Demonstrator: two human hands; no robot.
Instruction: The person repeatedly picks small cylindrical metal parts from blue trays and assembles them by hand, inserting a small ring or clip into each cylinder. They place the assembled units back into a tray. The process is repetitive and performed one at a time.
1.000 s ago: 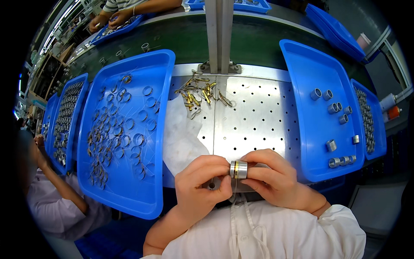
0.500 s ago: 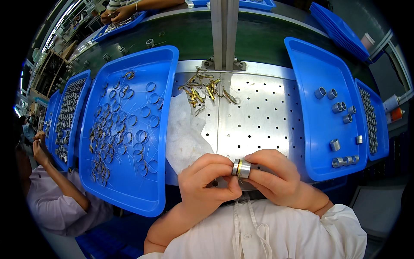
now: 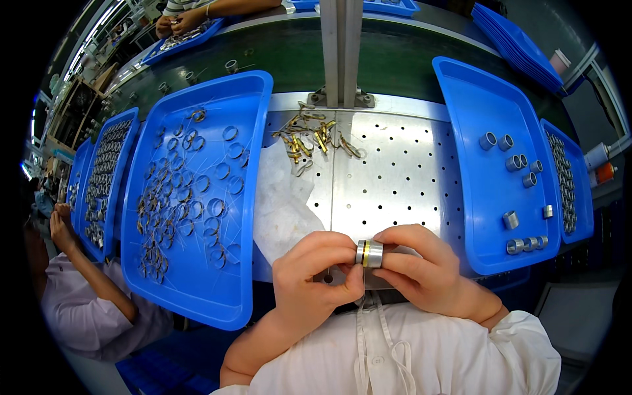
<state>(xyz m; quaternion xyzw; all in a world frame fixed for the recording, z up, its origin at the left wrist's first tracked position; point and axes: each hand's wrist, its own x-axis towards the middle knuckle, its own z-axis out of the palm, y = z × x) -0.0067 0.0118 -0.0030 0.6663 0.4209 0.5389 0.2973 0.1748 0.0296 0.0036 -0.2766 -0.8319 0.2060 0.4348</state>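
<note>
Between my two hands, near the table's front edge, is a short silver metal cylinder (image 3: 373, 254) with a yellow band and a dark rim at its left end. My left hand (image 3: 319, 266) pinches that left end, thumb below and fingers above. My right hand (image 3: 421, 263) grips the plain silver end with bent fingers. A thin wire hangs beneath the cylinder by my left thumb. On the left, a blue tray (image 3: 247, 217) holds many thin metal rings (image 3: 215, 207) with fine wires. Several silver cylinders (image 3: 513, 162) stand or lie in the blue tray (image 3: 480, 210) on the right.
Brass-coloured strips (image 3: 320, 140) lie in a heap on the perforated metal plate (image 3: 401, 174), beside a crumpled white sheet (image 3: 280, 204). A metal post (image 3: 341, 59) rises at the plate's far edge, before a green conveyor belt (image 3: 408, 52). Co-workers (image 3: 92, 289) sit left and across.
My left thumb has drawn slightly back from under the cylinder, and the wire now hangs straighter. Both hands keep their hold, with the cylinder almost in the same place.
</note>
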